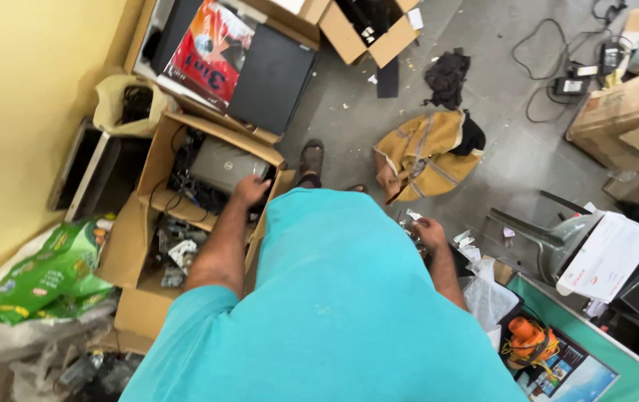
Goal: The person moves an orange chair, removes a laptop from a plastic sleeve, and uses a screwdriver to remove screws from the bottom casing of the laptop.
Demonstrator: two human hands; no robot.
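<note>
I look down past my turquoise shirt at the floor. My left hand (249,190) reaches into an open cardboard box (157,152) and rests on the edge of a silver laptop (223,165) lying among black cables. My right hand (430,231) hangs at my side and grips a small shiny metallic piece (412,221); what kind of piece it is I cannot tell. The lower part of the box holds loose electronic parts (178,253).
A black flat device (271,78) and a red printed bag (211,48) lie beyond the box. A yellow cloth (424,152) sits on the grey floor, cardboard boxes (625,115) and cables at right, green packets (44,272) at left, an orange tool (532,339) lower right.
</note>
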